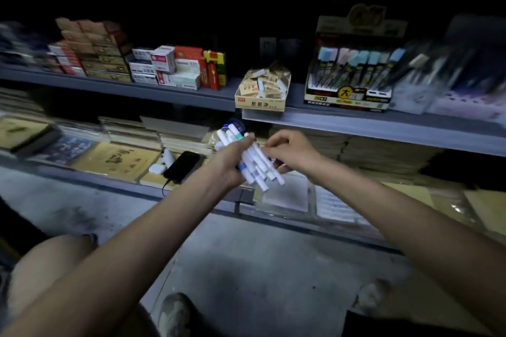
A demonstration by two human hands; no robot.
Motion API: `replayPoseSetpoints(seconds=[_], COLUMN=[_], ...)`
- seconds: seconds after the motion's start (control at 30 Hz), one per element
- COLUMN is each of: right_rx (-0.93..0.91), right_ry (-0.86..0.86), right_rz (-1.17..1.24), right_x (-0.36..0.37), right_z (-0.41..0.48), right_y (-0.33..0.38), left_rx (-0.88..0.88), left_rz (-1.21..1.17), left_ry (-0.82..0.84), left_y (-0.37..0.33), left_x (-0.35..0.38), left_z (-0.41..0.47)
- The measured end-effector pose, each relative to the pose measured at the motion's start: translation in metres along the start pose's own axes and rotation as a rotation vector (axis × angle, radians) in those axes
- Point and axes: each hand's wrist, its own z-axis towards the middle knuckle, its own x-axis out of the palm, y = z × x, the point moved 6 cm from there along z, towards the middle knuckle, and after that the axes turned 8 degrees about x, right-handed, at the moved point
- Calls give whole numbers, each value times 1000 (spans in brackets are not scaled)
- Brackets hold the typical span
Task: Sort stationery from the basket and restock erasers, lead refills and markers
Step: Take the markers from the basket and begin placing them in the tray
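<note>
My left hand grips a bundle of several white markers with blue and green bands, held in front of the lower shelf. My right hand is beside the bundle with curled fingers touching the markers on their right side. On the upper shelf above stands an open cardboard box of erasers. To its right is a display box of lead refills in slim black tubes.
Stacked small boxes fill the upper shelf at left. The lower shelf holds notebooks and paper pads, a black phone with a cable, and a white charger. Grey floor and my knee lie below.
</note>
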Motion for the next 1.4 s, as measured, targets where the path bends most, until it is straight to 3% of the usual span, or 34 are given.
replayPoseSetpoints(seconds=[0.3,0.53,0.6,0.77,1.07,1.27,1.4], right_rx=[-76,8,34,-109,-488,-506,-339], right_ry=[-38,19,-46,-291,-412,-483,-420], right_rz=[-35,74,64,-388,-943,-918,-679], right_x=[-27,-34,-36,-42,4,8,-4], right_z=[-72,-38,-9,77,150,167,169], right_y=[13,-31,-56,-119,-154,-170,-163], left_rx=[13,-59,-110,-216,-306,-262,-282], left_rz=[16,31,42,128,173,154,148], left_ry=[77,21,-20,-128,-118,-139,-141], left_y=[5,41,54,84,111,120,127], left_x=[25,9,5,-17,-22,-14,-20], left_z=[-67,-22,1,62,128,145,146])
